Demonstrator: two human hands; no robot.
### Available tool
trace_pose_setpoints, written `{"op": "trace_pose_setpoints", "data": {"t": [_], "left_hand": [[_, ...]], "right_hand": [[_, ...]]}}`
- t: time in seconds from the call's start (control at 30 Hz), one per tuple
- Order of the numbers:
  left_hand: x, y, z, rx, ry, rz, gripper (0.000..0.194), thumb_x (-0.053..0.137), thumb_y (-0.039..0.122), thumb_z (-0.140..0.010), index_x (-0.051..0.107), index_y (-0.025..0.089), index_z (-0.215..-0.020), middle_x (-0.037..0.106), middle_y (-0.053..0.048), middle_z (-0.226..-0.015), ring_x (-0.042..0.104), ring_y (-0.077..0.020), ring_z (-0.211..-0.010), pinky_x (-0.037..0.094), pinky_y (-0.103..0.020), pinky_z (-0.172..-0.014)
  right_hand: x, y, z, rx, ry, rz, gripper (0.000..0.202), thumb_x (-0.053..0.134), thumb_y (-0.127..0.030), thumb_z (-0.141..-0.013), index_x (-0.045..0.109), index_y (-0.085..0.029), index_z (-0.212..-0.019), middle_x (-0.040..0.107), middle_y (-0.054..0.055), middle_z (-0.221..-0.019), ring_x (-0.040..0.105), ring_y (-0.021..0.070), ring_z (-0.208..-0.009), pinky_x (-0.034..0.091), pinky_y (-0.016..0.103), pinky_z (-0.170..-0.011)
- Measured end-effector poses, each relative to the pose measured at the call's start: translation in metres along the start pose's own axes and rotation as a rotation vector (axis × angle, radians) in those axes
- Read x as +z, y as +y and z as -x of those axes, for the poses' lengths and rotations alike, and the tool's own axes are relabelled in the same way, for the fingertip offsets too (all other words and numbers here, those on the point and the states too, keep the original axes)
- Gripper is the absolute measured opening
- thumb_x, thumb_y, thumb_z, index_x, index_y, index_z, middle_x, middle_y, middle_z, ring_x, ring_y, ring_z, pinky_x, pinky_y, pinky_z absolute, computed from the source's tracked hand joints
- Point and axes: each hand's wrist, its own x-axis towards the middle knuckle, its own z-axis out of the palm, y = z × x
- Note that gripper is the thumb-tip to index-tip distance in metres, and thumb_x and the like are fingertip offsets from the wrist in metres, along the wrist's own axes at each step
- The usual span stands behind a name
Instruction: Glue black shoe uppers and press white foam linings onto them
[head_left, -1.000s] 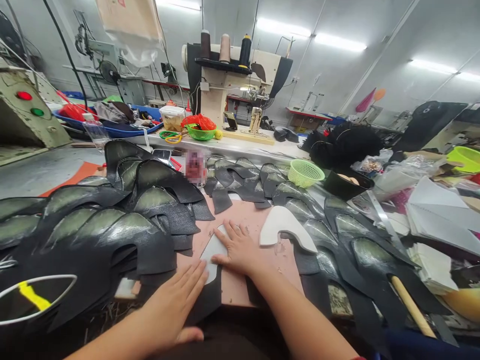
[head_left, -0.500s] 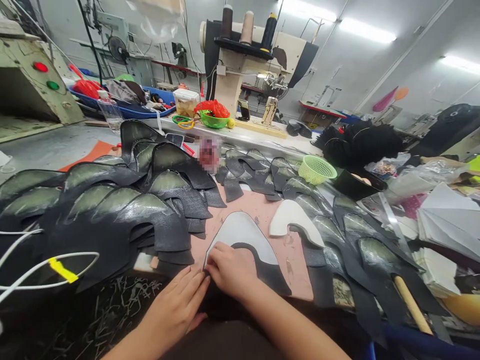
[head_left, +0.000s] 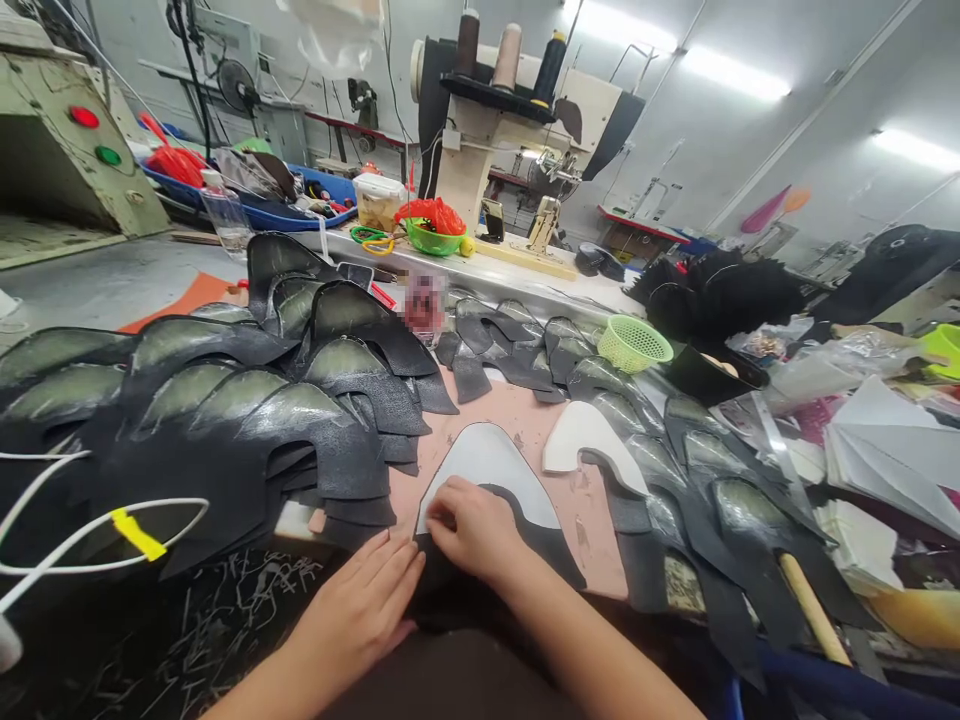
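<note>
On the pink board in front of me lies a white arched piece on top of a black arched piece, whose dark legs stick out below it. My right hand rests on the left side of the white piece, fingers curled and thumb close to them; what the fingertips pinch, if anything, is hidden. Flat beside it, my left hand has its fingers stretched out, tips at the lower left end of the layered pieces. A smaller white curved piece lies to the right on the board.
Overlapping black arched pieces are piled at left, with more at right. A green basket stands behind the board. A wooden handle lies at right; a white cable loops at left. Behind stands a sewing machine.
My right hand has shifted slightly up and right along the white piece, away from the left fingertips. The left hand stays nearly in place, its fingers somewhat flatter. The view has moved slightly.
</note>
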Motion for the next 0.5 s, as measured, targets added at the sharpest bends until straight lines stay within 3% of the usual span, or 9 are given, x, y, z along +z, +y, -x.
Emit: {"op": "trace_pose_setpoints", "data": {"t": [0.13, 0.23, 0.3, 0.37, 0.43, 0.5], "left_hand": [[0.004, -0.003, 0.006, -0.005, 0.030, 0.027, 0.036, 0.045, 0.021, -0.078, 0.054, 0.016, -0.112, 0.065, -0.007, -0.105, 0.058, -0.0202, -0.101, 0.040, -0.032, -0.095], [0.011, -0.006, 0.010, -0.011, 0.016, 0.026, 0.040, 0.049, 0.021, -0.074, 0.052, 0.016, -0.113, 0.063, -0.008, -0.109, 0.056, -0.0213, -0.104, 0.040, -0.033, -0.095], [0.015, -0.009, 0.011, -0.041, -0.003, 0.033, 0.041, 0.052, 0.026, -0.073, 0.052, 0.018, -0.113, 0.061, -0.008, -0.113, 0.053, -0.0223, -0.107, 0.038, -0.034, -0.096], [0.018, -0.011, 0.010, -0.046, -0.024, 0.046, 0.039, 0.054, 0.034, -0.073, 0.054, 0.021, -0.109, 0.058, -0.008, -0.118, 0.050, -0.0228, -0.111, 0.035, -0.036, -0.098], [0.017, -0.014, 0.006, -0.010, -0.040, 0.058, 0.035, 0.055, 0.042, -0.073, 0.056, 0.022, -0.103, 0.057, -0.008, -0.119, 0.049, -0.0220, -0.113, 0.032, -0.035, -0.099], [0.010, -0.016, -0.002, 0.031, -0.052, 0.079, 0.035, 0.055, 0.048, -0.073, 0.058, 0.021, -0.094, 0.060, -0.008, -0.116, 0.051, -0.0212, -0.110, 0.032, -0.033, -0.097]], "right_hand": [[0.011, -0.004, 0.008, -0.271, 0.098, 0.186, 0.011, 0.051, -0.016, -0.076, 0.060, -0.019, -0.072, 0.062, 0.002, -0.077, 0.054, 0.0151, -0.071, 0.038, 0.026, -0.060], [0.020, -0.008, 0.007, -0.342, 0.145, 0.264, 0.014, 0.047, -0.011, -0.076, 0.057, -0.017, -0.071, 0.060, 0.004, -0.073, 0.053, 0.0170, -0.069, 0.038, 0.027, -0.059], [0.022, -0.008, 0.002, -0.243, 0.148, 0.165, 0.012, 0.047, -0.011, -0.075, 0.056, -0.018, -0.072, 0.060, 0.005, -0.076, 0.054, 0.0169, -0.071, 0.039, 0.026, -0.060], [0.019, -0.003, -0.008, -0.003, 0.137, -0.114, 0.009, 0.047, -0.014, -0.074, 0.054, -0.019, -0.071, 0.060, 0.003, -0.074, 0.055, 0.0155, -0.070, 0.040, 0.024, -0.059], [0.011, 0.009, -0.021, 0.231, 0.124, -0.418, 0.012, 0.042, -0.017, -0.077, 0.051, -0.019, -0.069, 0.060, 0.000, -0.068, 0.055, 0.0133, -0.061, 0.041, 0.022, -0.054], [-0.001, 0.029, -0.036, 0.346, 0.133, -0.578, 0.020, 0.032, -0.017, -0.082, 0.048, -0.019, -0.071, 0.059, 0.000, -0.064, 0.055, 0.0121, -0.055, 0.041, 0.021, -0.050]]}}
